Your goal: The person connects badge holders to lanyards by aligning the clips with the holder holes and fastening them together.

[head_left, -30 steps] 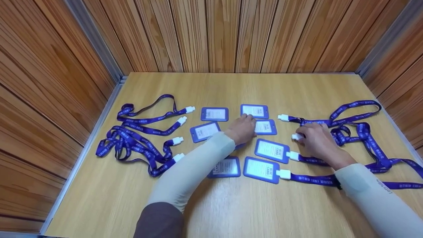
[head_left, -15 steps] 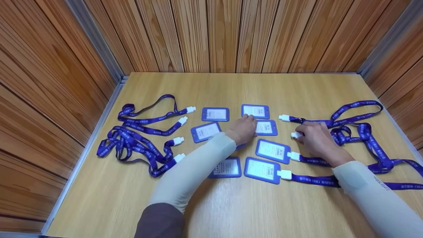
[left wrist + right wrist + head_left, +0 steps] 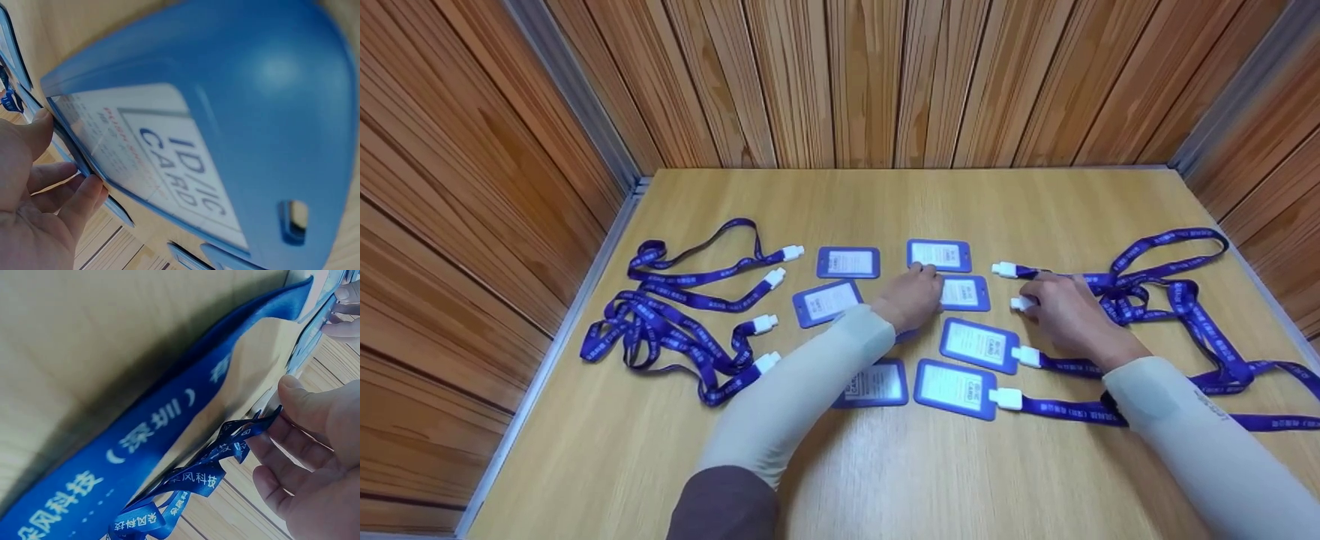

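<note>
In the head view my left hand (image 3: 910,296) is at the left end of a blue ID card holder (image 3: 966,293). The left wrist view shows thumb and fingers pinching a holder's edge (image 3: 73,147), behind a large near holder (image 3: 270,112). My right hand (image 3: 1069,311) pinches a dark blue lanyard (image 3: 261,423) just behind its white clip (image 3: 1021,304). That clip points left, with a gap between it and the holder. Below, two holders (image 3: 979,345) (image 3: 956,388) are joined to lanyard clips. One holder under my left wrist is mostly hidden.
Loose holders lie mid-table: two at the back (image 3: 848,262) (image 3: 939,256), one at left (image 3: 826,301), one in front (image 3: 877,384). Several tangled lanyards (image 3: 675,330) lie at left. Another lanyard's clip (image 3: 1003,269) lies behind my right hand. Wooden panels (image 3: 862,82) wall the table.
My right hand has shifted slightly left with the lanyard, bringing its white clip nearer the holder. The left hand stays in place.
</note>
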`<state>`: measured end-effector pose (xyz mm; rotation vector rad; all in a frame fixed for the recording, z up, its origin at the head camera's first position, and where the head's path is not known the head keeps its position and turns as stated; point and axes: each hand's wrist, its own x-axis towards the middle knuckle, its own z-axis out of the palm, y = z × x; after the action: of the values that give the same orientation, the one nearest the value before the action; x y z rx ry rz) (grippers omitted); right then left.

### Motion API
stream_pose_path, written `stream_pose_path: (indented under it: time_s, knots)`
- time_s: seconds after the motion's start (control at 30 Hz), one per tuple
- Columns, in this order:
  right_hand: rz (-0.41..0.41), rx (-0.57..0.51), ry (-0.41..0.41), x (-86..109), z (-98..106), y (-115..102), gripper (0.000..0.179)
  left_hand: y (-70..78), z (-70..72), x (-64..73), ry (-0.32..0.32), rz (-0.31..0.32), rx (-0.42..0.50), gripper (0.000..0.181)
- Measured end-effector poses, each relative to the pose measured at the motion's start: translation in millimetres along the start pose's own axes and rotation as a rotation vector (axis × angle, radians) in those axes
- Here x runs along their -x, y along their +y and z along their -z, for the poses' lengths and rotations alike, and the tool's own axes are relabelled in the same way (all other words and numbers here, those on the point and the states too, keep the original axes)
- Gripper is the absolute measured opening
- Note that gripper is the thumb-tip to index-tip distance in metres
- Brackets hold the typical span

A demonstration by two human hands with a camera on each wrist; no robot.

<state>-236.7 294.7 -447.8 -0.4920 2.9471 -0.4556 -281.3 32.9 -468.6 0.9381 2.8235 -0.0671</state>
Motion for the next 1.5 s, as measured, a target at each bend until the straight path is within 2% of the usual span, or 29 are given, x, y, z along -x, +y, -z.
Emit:
stream_pose_path:
  time_s: [0.17, 0.87, 1.13, 1.3, 1.5]
  knots:
    - [0.011, 0.028, 0.008, -1.9, -2, -2, 0.028, 3.4, -1.4, -2.3, 0.019, -0.002, -0.014, 0.052]
    - [-0.049, 0.017, -0.007, -3.7, -3, 2, 0.032, 10.6, 1.5, -5.3, -0.017, -0.014, 0.03, 0.053]
    - [-0.025, 0.024, -0.008, -11.1, -4, -2, 0.027, 6.7, 0.2, -4.6, 0.014, -0.016, 0.024, 0.05]
    - [-0.025, -0.004, -0.019, -14.6, -3, -5, 0.028, 3.1, 1.5, -1.5, -0.01, 0.004, 0.057, 0.05]
    - [-0.036, -0.011, -0.019, -15.8, -3, -5, 0.028, 1.4, 2.1, -0.8, -0.006, -0.015, 0.071, 0.05]
